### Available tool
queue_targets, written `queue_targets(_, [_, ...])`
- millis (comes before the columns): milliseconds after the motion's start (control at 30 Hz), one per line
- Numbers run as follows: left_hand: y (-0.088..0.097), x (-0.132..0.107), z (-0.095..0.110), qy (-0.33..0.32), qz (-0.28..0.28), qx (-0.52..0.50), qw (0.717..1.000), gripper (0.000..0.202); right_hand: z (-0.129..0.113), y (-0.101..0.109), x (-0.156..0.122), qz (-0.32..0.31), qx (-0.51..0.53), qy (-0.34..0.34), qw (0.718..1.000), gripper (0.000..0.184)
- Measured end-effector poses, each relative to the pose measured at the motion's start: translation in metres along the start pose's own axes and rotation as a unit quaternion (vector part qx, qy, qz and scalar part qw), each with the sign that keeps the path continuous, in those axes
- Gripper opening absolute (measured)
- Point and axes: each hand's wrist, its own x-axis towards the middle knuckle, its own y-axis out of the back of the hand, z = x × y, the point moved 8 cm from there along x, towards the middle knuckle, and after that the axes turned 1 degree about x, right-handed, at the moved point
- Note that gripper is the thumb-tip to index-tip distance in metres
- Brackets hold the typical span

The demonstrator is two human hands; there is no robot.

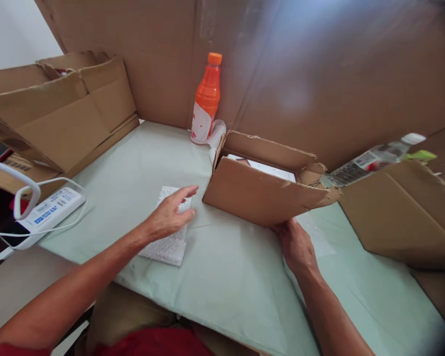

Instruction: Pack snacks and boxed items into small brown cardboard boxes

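Note:
My left hand (173,213) is open, thumb and fingers apart, over a bubble-wrap pouch (167,250) that lies flat on the table. In front of me is a small open cardboard box (250,190) with white, flat-looking contents (270,171) showing inside. At the box's lower right edge, my right hand (295,245) is closed on the cardboard, its fingertips partly hidden beneath it. The box sits at a slant, with its flaps raised. A clear plastic sheet (317,235) lies beside my right hand.
An orange bottle (207,101) stands against the tall cardboard wall (159,54). A clear bottle (374,159) leans behind a cardboard box (404,212) on the right. At left are a larger carton (66,111) and a white power strip (55,210) with cables at the table's edge.

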Motion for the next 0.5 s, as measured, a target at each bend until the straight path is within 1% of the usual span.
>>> queue_targets(67, [0.020, -0.018, -0.013, 0.015, -0.007, 0.073, 0.997, 0.053, 0.005, 0.012, -0.008, 0.014, -0.001, -0.014, 1.000, 0.047])
queue_targets(133, [0.032, -0.041, -0.023, 0.004, -0.036, 0.134, 0.990, 0.051, 0.009, 0.027, -0.019, 0.027, -0.020, -0.031, 0.999, 0.047])
queue_targets(200, [0.034, -0.065, -0.028, -0.034, -0.072, 0.182, 0.980, 0.052, 0.009, 0.037, -0.029, 0.026, -0.058, -0.042, 0.997, 0.047])
queue_targets(267, [0.030, -0.087, -0.030, -0.071, -0.093, 0.219, 0.969, 0.054, 0.005, 0.039, -0.040, 0.004, -0.116, -0.037, 0.993, 0.047])
queue_targets(367, [0.020, -0.109, -0.029, -0.106, -0.090, 0.258, 0.956, 0.056, -0.009, 0.024, -0.058, -0.050, -0.204, -0.010, 0.978, 0.046])
queue_targets(433, [0.014, -0.116, -0.023, -0.127, -0.079, 0.273, 0.950, 0.056, -0.017, 0.007, -0.072, -0.085, -0.239, 0.012, 0.967, 0.043])
queue_targets(500, [0.009, -0.121, -0.017, -0.132, -0.074, 0.277, 0.949, 0.052, -0.024, -0.016, -0.086, -0.122, -0.261, 0.036, 0.957, 0.038])
